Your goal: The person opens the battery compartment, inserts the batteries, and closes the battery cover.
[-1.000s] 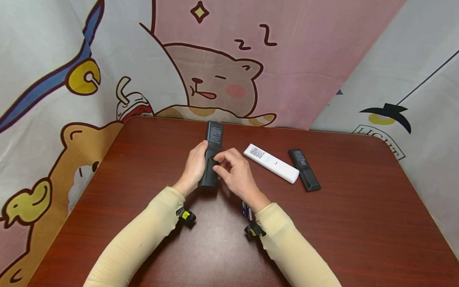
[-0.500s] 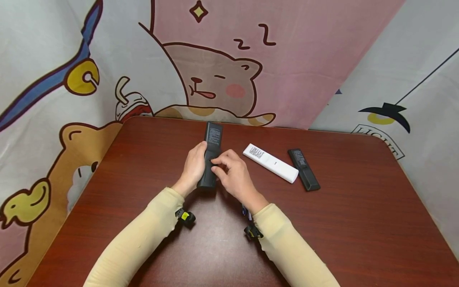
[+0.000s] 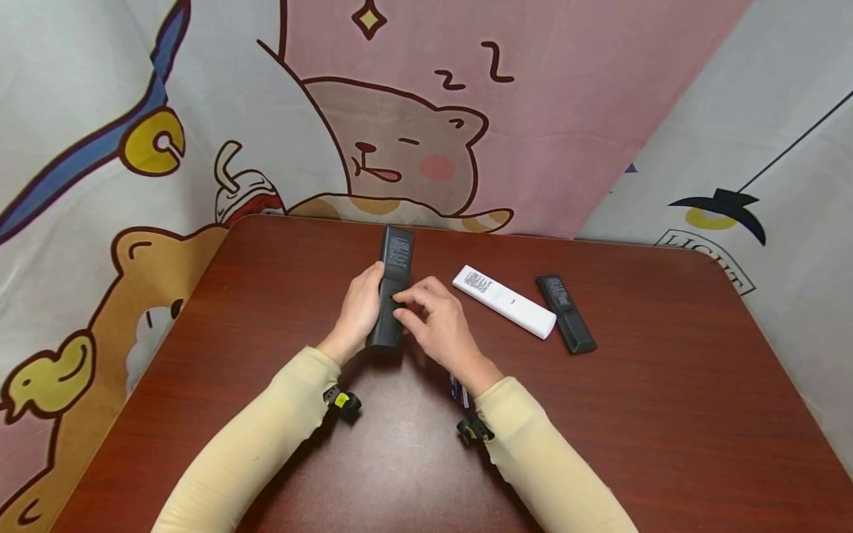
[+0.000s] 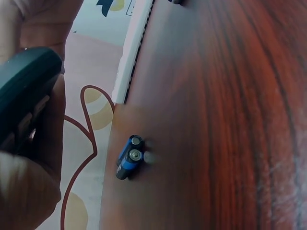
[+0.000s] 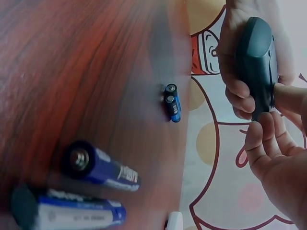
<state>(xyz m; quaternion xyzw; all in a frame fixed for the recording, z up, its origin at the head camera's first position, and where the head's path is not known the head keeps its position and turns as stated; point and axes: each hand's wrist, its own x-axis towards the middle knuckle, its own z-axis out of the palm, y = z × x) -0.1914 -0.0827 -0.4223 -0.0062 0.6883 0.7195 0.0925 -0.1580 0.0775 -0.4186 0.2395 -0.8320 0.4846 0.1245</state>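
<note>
My left hand (image 3: 360, 307) holds a long black remote control (image 3: 397, 255), its labelled back turned up and its far end pointing away. In the left wrist view, the remote's button side faces down into the palm. My right hand (image 3: 441, 322) has its index finger and thumb at the battery cover (image 3: 384, 329), pinching close to the cover's upper edge, where a small dark spot shows. In the right wrist view, its other fingers (image 5: 256, 136) curve below the remote's edge. Several batteries lie on the table: a blue-and-white pair (image 5: 105, 167) under my right wrist and a smaller black-and-blue pair (image 4: 127, 165).
A white remote (image 3: 504, 302) lies face down to the right on the brown table (image 3: 666, 414). Touching or close by its near end is a smaller black remote (image 3: 566, 314). A cartoon-printed cloth (image 3: 533, 126) hangs behind the table's far edge.
One second ago a dark gap and the cover's outline showed on the remote's back; now the surface looks flush. My right fingers have shifted slightly left and down. My left hand keeps its hold.
</note>
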